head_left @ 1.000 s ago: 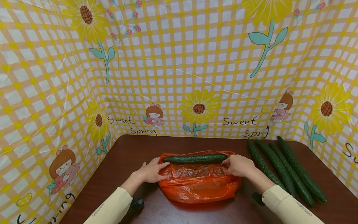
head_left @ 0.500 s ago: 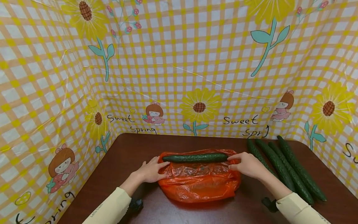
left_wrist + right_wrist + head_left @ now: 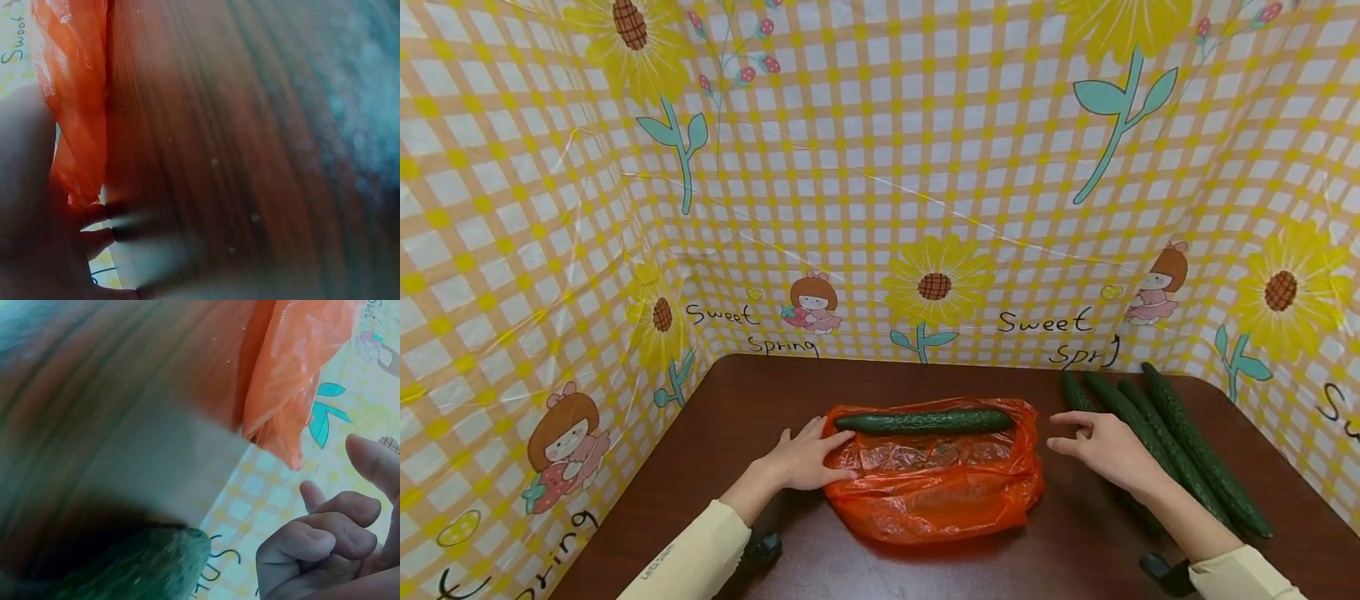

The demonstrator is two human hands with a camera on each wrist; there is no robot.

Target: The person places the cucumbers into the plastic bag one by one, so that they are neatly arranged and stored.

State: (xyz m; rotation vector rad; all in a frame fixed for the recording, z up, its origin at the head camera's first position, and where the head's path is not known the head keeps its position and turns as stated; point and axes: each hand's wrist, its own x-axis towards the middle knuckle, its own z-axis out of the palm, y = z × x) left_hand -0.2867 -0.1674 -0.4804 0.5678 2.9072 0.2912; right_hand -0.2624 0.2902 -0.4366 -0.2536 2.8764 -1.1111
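Note:
A dark green cucumber (image 3: 925, 422) lies lengthwise in the mouth of an orange-red plastic bag (image 3: 932, 508). More of the bag's contents show dimly through the film. My left hand (image 3: 799, 458) rests against the bag's left end, thumb and fingers spread apart; the left wrist view has the bag (image 3: 81, 94) between them, partly dark. My right hand (image 3: 1105, 446) is in the air right of the bag, over the nearest cucumbers, holding nothing. In the right wrist view its fingers (image 3: 300, 540) are loosely bent, apart from both the bag (image 3: 294, 381) and a cucumber (image 3: 144, 562).
Several loose cucumbers (image 3: 1202, 446) lie side by side, slanting, on the right of the brown table (image 3: 760, 392). A checked, flower-printed cloth (image 3: 850, 208) rises behind the table and on both sides. Black wrist devices (image 3: 1167, 575) sit under the forearms.
My right hand has let go of the cucumber's right end and moved right, away from the bag. My left hand has stayed at the bag's left end.

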